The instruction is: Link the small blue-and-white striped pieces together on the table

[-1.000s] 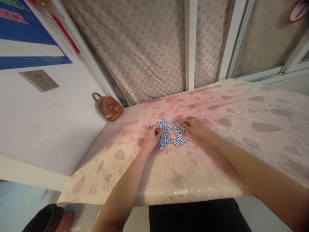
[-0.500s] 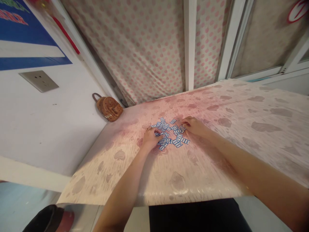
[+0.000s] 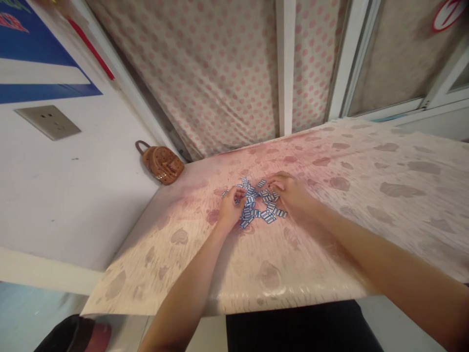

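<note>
A loose heap of small white pieces with blue edges [image 3: 269, 215], flat like cards or tiles, lies spread on the patterned tablecloth [image 3: 271, 274]. At the heap's left side is my left hand [image 3: 230, 206], its fingers curled in toward the thumb just above the pieces. Whatever sits between those fingertips, if anything, is too small to make out. My right hand [image 3: 289, 191] hovers at the upper right of the heap, index finger stretched to the left and thumb apart below it. Some pieces are partly hidden behind both hands.
A small brown backpack-shaped bag [image 3: 163, 165] stands at the table's left edge against the wall. Behind the table hangs a dotted curtain [image 3: 227, 73]. A wall socket [image 3: 48, 122] is on the left. A dark stool [image 3: 300, 327] shows below the front edge.
My left hand has shifted slightly right and up, its fingers curling closer together. My right hand's fingers have lifted and reached a little to the left. The view has tilted slightly.
</note>
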### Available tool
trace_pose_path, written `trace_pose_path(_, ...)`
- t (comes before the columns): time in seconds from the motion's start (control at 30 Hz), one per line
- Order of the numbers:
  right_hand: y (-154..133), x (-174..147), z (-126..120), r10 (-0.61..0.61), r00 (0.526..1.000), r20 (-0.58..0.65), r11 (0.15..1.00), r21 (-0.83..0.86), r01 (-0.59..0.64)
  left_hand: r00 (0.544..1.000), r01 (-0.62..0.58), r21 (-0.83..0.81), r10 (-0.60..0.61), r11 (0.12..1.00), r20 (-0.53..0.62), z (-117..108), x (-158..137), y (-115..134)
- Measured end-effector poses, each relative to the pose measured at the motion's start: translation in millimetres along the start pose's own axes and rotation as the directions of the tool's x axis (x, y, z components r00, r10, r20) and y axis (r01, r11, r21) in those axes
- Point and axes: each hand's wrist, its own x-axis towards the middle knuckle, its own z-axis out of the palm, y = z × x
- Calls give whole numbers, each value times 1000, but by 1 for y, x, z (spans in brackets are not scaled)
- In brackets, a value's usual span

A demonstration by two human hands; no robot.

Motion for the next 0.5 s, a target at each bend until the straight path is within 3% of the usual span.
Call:
trace_pose_path(0.13,-14,-2,10,-110,990,83,991,80,103,999,-48,-61,47,997,-11,5,-2,2)
trace_pose_path(0.27,-22,-4,19,-141,979,149,986,108,126,998,-56,-39,56,998,2,8,-4,5)
trace_pose_path(0.5,-18,-3,21,-22,997,75,997,82,16,998,-40,-105,45,994,47,11,-4,0)
